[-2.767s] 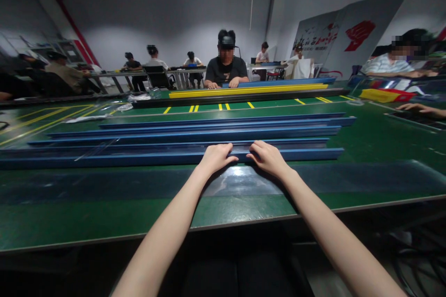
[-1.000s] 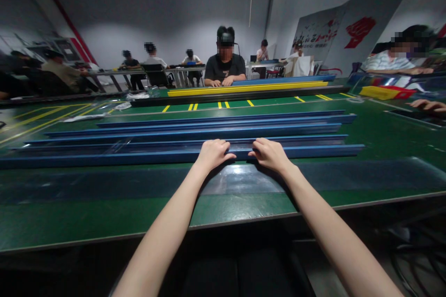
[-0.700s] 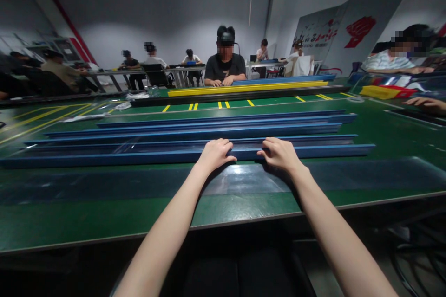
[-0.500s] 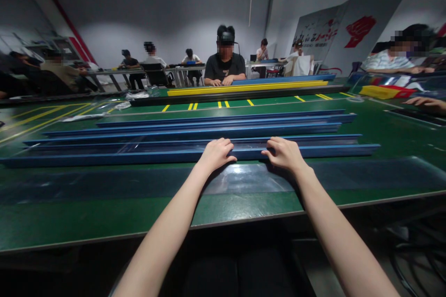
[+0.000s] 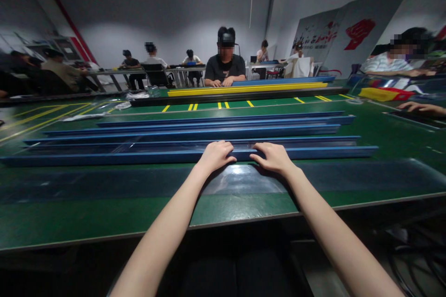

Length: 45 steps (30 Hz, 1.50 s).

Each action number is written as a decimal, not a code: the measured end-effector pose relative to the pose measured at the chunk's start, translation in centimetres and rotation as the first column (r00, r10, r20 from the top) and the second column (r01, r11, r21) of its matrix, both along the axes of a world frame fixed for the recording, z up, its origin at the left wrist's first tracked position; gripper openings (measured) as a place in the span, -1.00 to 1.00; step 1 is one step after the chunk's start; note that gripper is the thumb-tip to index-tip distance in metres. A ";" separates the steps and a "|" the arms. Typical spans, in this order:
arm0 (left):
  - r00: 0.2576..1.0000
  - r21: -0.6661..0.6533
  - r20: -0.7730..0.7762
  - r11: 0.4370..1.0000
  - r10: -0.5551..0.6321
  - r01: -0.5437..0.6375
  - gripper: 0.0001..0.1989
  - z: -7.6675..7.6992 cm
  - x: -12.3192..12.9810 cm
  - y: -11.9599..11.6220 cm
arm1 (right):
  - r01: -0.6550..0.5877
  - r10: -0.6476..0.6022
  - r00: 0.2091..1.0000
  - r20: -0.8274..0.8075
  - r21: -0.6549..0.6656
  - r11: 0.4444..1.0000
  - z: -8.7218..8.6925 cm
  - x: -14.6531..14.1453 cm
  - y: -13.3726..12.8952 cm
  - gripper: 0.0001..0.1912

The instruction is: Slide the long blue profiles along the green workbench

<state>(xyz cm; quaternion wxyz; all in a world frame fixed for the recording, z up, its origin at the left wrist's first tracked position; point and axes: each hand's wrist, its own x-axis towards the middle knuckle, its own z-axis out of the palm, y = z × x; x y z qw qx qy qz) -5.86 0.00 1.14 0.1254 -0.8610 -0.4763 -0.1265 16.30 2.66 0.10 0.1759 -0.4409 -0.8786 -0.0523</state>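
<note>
A long blue channel strip (image 5: 324, 151) lies across the green table, nearest to me among several blue strips (image 5: 306, 129). My left hand (image 5: 219, 154) is closed over its front edge, fingers over the top and thumb at the near side. To the right, my right hand (image 5: 272, 155) grips the same edge, with its fingers curled over and its thumb at the front. Between the hands a short stretch of the strip shows. A clear flat plastic sheet (image 5: 240, 178) lies on the table just below both hands.
Farther back lie a black strip (image 5: 244, 96), a yellow strip (image 5: 251, 87) and another blue strip. A person (image 5: 226, 65) sits opposite. At the right, another person's hand (image 5: 423, 108) rests near a dark flat object. The table's edge (image 5: 244, 221) runs below my forearms.
My right hand has slid left along the blue strip, closer to my left hand. My left hand has stayed in place.
</note>
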 end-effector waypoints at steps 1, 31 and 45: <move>1.000 -0.004 0.001 1.000 0.000 0.000 -0.75 0.0 0.0 0.0 | 0.005 -0.005 1.000 0.004 0.004 1.000 -0.1 0.0 0.1 -0.62; 0.996 -0.059 -0.036 0.995 0.084 -0.086 -0.70 0.2 0.2 -0.2 | 0.034 -0.034 0.999 0.019 0.001 0.999 -0.3 0.3 0.2 -0.60; 0.993 -0.079 -0.030 0.990 0.113 -0.115 -0.68 0.3 0.1 -0.2 | 0.028 -0.028 1.000 0.011 0.007 1.000 -0.3 0.3 0.2 -0.60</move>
